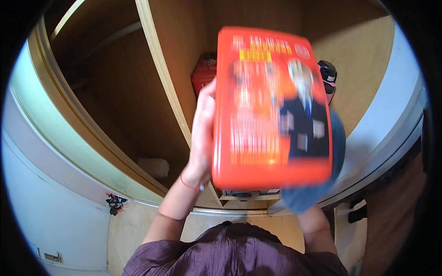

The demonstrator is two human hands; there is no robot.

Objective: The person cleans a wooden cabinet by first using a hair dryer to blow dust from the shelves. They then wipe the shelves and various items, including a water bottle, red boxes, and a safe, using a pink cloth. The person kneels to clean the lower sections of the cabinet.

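Note:
My left hand [203,138] grips the left edge of a red box [257,138] with rounded corners. The box is held up in front of the wardrobe. Its face bears writing and a printed picture of a person in a dark suit, blurred by motion. A blue cloth [304,198] wraps around the lower right side of the box, partly behind it. My right forearm ends at this cloth, which covers my right hand and hides its fingers. A red cord circles my left wrist.
An open wooden wardrobe has an upright divider [165,72]. Inside stand a darker red box [204,74] and a bottle with a black cap [328,70]. A white bundle [154,167] lies in the left compartment. Dark and red items [116,203] lie on the floor by a white door [62,207].

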